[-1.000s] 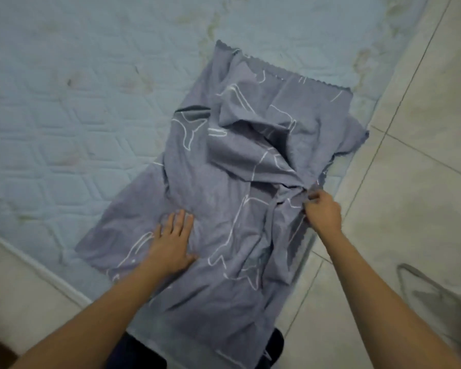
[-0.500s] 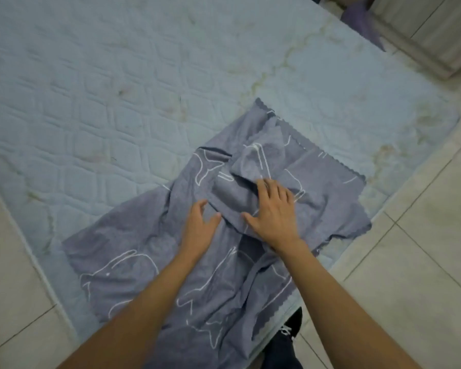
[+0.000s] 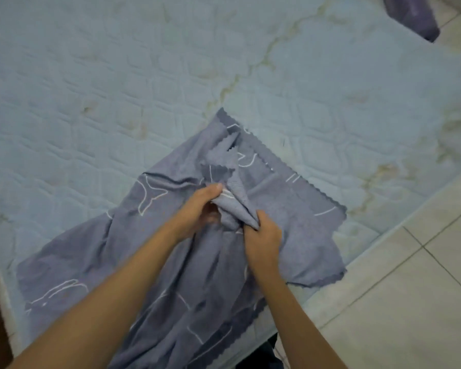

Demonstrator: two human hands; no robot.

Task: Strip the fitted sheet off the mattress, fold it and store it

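Observation:
A grey-purple sheet (image 3: 298,209) with white line drawings and scalloped edges lies rumpled on the near corner of the pale blue quilted mattress (image 3: 117,89). Its near part hangs over the mattress edge toward me. A bunched fold of the sheet rises in the middle. My left hand (image 3: 197,209) pinches the upper part of that fold between thumb and fingers. My right hand (image 3: 261,238) grips the lower part of the same fold, fingers curled round the cloth.
The bare mattress is stained with yellowish marks. White floor tiles (image 3: 410,302) lie to the right of it. Another purple cloth (image 3: 415,14) sits at the top right corner. A dark shoe (image 3: 266,355) shows below the mattress edge.
Both hands lay flat on the sheet half a second ago; now they have closed on a central fold and lifted it. The view has shifted further over the mattress.

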